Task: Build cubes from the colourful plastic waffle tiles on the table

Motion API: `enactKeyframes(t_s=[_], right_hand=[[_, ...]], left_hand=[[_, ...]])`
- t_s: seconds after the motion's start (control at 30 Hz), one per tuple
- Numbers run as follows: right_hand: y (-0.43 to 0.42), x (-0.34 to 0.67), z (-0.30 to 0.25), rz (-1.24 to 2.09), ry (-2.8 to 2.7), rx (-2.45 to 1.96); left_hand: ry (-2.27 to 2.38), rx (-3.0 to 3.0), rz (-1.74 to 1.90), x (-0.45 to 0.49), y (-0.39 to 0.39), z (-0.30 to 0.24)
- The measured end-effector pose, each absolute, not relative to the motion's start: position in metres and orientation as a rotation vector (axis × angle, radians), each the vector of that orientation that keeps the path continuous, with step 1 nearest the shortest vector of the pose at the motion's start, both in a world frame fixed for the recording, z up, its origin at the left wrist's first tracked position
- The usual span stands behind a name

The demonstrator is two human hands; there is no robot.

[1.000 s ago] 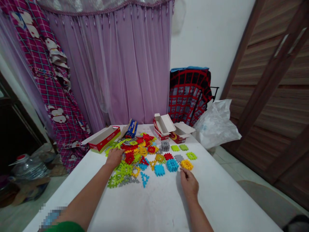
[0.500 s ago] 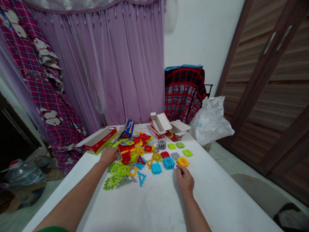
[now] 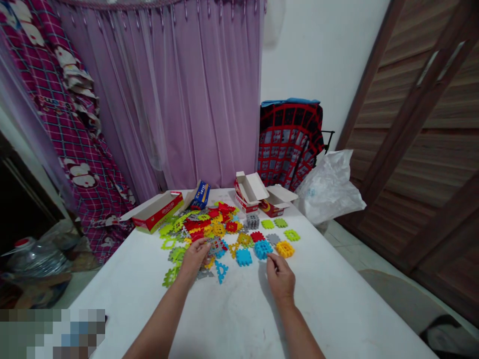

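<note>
My left hand (image 3: pixel 195 257) pinches a grey toothed plastic building piece (image 3: pixel 216 245) with square openings, held above the front of the loose pile. Under and around it lie green pieces (image 3: pixel 171 276), and a blue triangular piece (image 3: pixel 221 271) rests just to its right on the table. My right hand (image 3: pixel 280 279) hovers low over the table with its fingers curled closed, and nothing shows in them. Just beyond its fingertips sit a blue stack of pieces (image 3: pixel 262 249) and a yellow stack (image 3: pixel 285 249). A flat blue square (image 3: pixel 244 257) lies left of them.
A red and green open box (image 3: pixel 159 214) stands at the left edge of the white table (image 3: pixel 239 319). At the back are a blue box (image 3: pixel 201 194) and two open red boxes (image 3: pixel 249 192). Past the right edge sits a white plastic bag (image 3: pixel 331 189).
My left hand has come right and toward me from the pile, now with the grey piece in it. My right hand has shifted slightly left, nearer the blue stack. The view has turned a little.
</note>
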State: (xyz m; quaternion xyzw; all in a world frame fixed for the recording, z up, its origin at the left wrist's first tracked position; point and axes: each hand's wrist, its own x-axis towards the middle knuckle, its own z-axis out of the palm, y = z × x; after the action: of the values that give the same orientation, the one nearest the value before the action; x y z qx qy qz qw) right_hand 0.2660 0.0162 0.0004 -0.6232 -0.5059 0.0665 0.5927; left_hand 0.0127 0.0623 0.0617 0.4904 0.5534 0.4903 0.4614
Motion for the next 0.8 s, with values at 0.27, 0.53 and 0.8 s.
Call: enactKeyframes(t_s=[0.27, 0.53, 0.8], right_hand=[[-0.001, 0.207, 0.017, 0.646, -1.224, -1.294], [0.000, 0.183, 0.021, 1.018, -1.001, -1.135], [0.005, 0.191, 0.029, 1.148, -0.809, -1.061]], left_hand=[[1.297, 1.087, 1.224, 0.031, 0.038, 0.047], [1.358, 1.692, 1.342, 0.034, 0.016, 0.037], [1.313, 1.875, 1.299, 0.041, 0.006, 0.031]])
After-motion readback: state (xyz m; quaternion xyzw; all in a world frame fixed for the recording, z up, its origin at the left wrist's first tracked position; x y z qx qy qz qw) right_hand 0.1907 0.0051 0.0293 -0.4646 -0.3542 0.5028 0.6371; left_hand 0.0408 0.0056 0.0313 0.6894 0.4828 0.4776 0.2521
